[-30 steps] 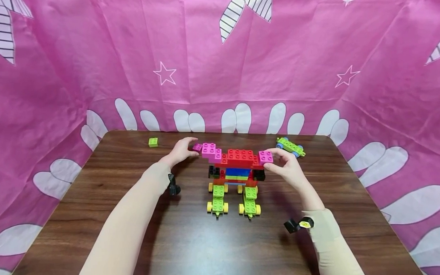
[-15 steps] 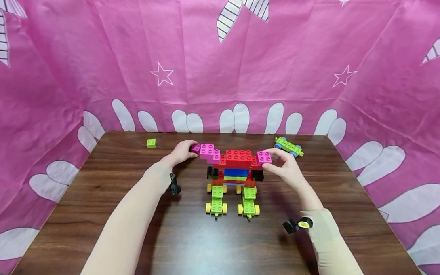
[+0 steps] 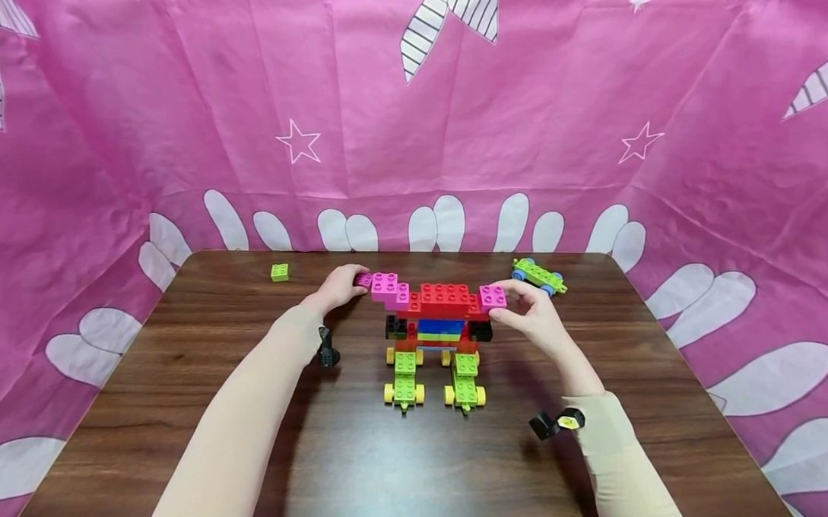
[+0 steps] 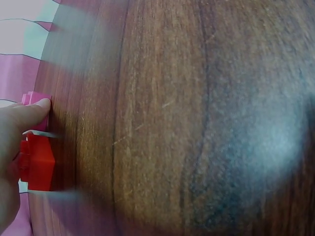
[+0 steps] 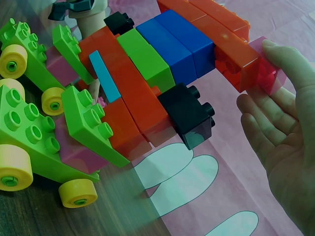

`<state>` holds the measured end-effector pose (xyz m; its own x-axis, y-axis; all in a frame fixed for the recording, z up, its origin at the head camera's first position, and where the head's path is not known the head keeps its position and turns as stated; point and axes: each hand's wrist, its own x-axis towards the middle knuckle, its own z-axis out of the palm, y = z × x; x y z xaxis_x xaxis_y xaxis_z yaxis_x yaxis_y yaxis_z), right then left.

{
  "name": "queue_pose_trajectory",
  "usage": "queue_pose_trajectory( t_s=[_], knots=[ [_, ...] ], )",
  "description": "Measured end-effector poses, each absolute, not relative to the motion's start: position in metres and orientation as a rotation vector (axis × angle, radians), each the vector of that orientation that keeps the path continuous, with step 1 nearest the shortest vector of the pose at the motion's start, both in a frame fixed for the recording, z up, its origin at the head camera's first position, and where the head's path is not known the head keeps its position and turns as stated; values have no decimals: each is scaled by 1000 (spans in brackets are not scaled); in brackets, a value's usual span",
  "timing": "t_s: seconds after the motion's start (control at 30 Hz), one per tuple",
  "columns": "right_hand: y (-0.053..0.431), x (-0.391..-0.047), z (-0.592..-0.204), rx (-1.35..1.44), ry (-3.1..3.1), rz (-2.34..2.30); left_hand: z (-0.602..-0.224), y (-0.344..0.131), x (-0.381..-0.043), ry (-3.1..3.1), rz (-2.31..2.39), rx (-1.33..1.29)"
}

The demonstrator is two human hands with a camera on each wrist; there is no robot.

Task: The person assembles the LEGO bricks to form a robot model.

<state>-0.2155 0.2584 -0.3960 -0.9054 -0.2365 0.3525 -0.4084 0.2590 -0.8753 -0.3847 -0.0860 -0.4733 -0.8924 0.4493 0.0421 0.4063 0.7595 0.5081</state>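
A figure of toy building bricks stands on the table (image 3: 255, 416). Red bricks (image 3: 445, 294) form its top, with stepped pink bricks (image 3: 386, 285) at the left end. There my left hand (image 3: 340, 286) grips a dark magenta brick (image 3: 364, 280) beside them; its far fingers are hidden. In the left wrist view, the thumb lies against a pink brick (image 4: 43, 118) above a red brick (image 4: 41, 162). My right hand (image 3: 535, 313) pinches the pink end brick (image 3: 493, 296) on the right. Black bricks (image 5: 184, 113), blue bricks (image 5: 177, 42) and green wheeled bases (image 3: 404, 380) lie below.
A loose lime-green brick (image 3: 280, 272) rests at the table's back left. At the back right is a green wheeled base (image 3: 539, 275) with blue wheels. Pink patterned cloth (image 3: 410, 137) hangs around the table's back and sides.
My left fingers have closed around the magenta brick from a wider spread. My right hand keeps its pinch on the end brick. The whole head view shifts slightly.
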Motion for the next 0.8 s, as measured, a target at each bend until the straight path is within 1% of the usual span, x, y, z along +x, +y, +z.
queue_pose_trajectory(
  t_s=[0.43, 0.8],
  knots=[
    [258, -216, -395, 620, -2350, 1770, -459, -93, -384, 2862, 1115, 610],
    [258, -216, -395, 607, -2364, 1753, -438, -97, -374, 2806, 1408, 551]
  ],
)
